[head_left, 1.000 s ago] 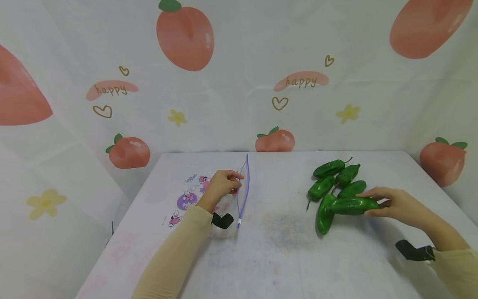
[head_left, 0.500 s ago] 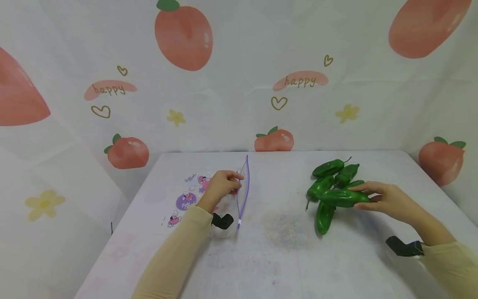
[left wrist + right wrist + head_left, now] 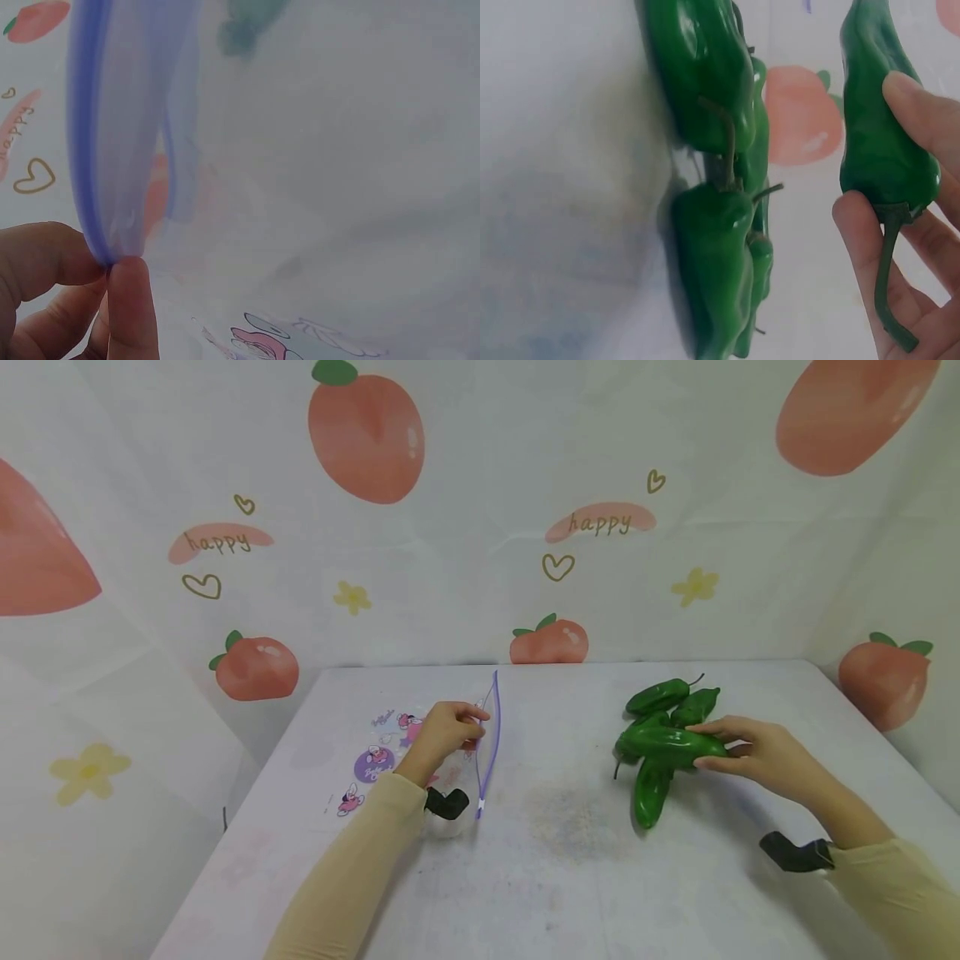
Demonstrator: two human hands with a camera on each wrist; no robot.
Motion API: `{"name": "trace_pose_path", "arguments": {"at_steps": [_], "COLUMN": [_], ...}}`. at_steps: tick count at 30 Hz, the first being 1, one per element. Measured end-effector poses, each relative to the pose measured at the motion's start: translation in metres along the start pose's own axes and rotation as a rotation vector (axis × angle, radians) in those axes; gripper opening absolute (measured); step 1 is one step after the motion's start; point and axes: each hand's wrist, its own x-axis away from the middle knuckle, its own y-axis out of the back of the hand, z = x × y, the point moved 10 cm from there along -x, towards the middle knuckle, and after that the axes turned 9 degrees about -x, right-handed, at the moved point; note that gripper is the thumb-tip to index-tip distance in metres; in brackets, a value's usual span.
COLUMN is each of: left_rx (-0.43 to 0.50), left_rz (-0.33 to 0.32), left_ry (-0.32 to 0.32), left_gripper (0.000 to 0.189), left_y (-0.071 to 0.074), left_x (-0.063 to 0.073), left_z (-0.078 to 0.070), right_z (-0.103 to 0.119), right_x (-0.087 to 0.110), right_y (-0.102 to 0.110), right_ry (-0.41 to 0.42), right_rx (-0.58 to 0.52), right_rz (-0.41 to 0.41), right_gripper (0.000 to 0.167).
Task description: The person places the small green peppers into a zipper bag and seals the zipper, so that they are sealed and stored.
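My left hand [image 3: 447, 731] pinches the purple zip edge [image 3: 88, 135] of a clear plastic zip bag [image 3: 375, 762] printed with pink and purple cartoon figures. The bag lies flat on the table at the left, and its mouth gapes toward the right. In my right hand [image 3: 757, 756] is a green pepper [image 3: 881, 112], gripped near its stem end between thumb and fingers. In the head view this pepper overlaps the pile of other green peppers [image 3: 651, 793]; in the right wrist view it shows raised beside them.
Several loose green peppers [image 3: 714, 262] lie bunched at the right of the white table [image 3: 570, 893]. A fabric backdrop [image 3: 457, 568] with printed fruit hangs behind the table's far edge. Stained tabletop lies between bag and peppers.
My right hand has moved left and slightly away from me, carrying the pepper across the pile. The left hand and the bag have stayed put.
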Motion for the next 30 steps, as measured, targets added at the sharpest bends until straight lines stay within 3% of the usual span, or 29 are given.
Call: {"name": "trace_pose_path", "arguments": {"at_steps": [12,30], "left_rx": [-0.015,-0.017], "left_rz": [0.006,0.008], "left_ry": [-0.003,0.001], "left_gripper": [0.026,0.024], "left_y": [-0.001,-0.002], "left_x": [0.001,0.000], "left_z": [-0.001,0.000], "right_z": [0.016,0.030], "right_x": [-0.013,-0.030], "right_y": [-0.008,-0.017], "right_ry": [-0.015,-0.013], "right_rx": [0.039,-0.002], "right_rz": [-0.003,-0.104], "right_gripper": [0.042,0.044]}}
